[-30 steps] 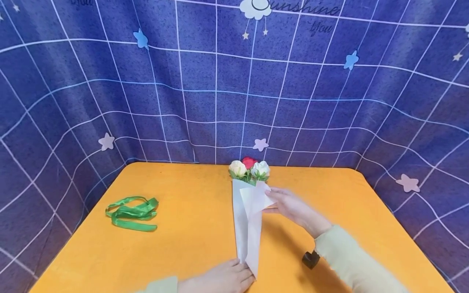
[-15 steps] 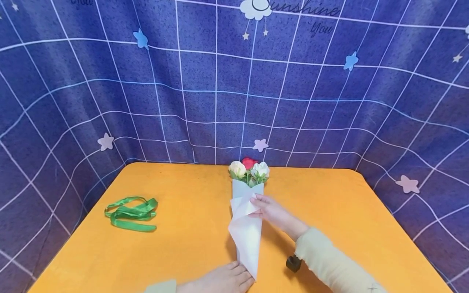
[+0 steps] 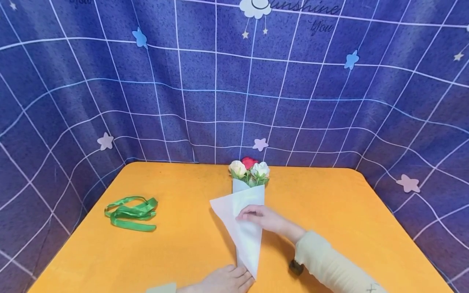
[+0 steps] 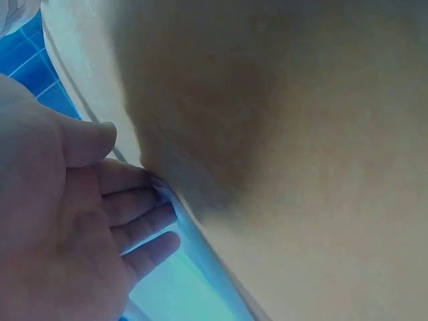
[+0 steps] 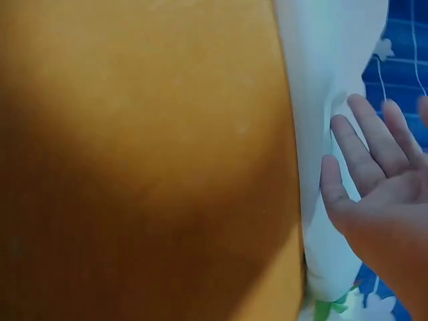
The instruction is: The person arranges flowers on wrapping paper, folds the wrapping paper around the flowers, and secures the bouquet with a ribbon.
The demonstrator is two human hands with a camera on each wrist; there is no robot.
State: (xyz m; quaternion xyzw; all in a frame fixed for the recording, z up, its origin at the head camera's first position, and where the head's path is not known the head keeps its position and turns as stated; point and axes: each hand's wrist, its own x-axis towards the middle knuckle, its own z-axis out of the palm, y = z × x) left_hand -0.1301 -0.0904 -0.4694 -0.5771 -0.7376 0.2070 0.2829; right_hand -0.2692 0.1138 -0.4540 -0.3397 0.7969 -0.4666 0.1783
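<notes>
A bouquet of artificial roses lies on the table, with a cream rose (image 3: pixel 237 168), a red rose (image 3: pixel 249 162) and a white rose (image 3: pixel 261 169) showing above the white wrapping paper (image 3: pixel 249 240). The stems are hidden inside. My right hand (image 3: pixel 261 217) touches the upper part of the overlapped paper; its fingers (image 5: pixel 358 157) look extended against the sheet in the right wrist view. At the narrow bottom end, my left hand (image 3: pixel 228 279) rests its fingers on the paper's tip. One loose corner of the paper sticks out to the left.
A loosely coiled green satin ribbon (image 3: pixel 137 212) lies on the left of the orange-covered table (image 3: pixel 183 244). Below my right wrist is a small dark object (image 3: pixel 296 267). A blue grid-patterned curtain (image 3: pixel 201 101) stands behind and on both sides.
My right hand has carried the paper's right flap leftward over the bouquet, and its fingers now lie on top of the folded flap. My left hand stays at the bottom tip.
</notes>
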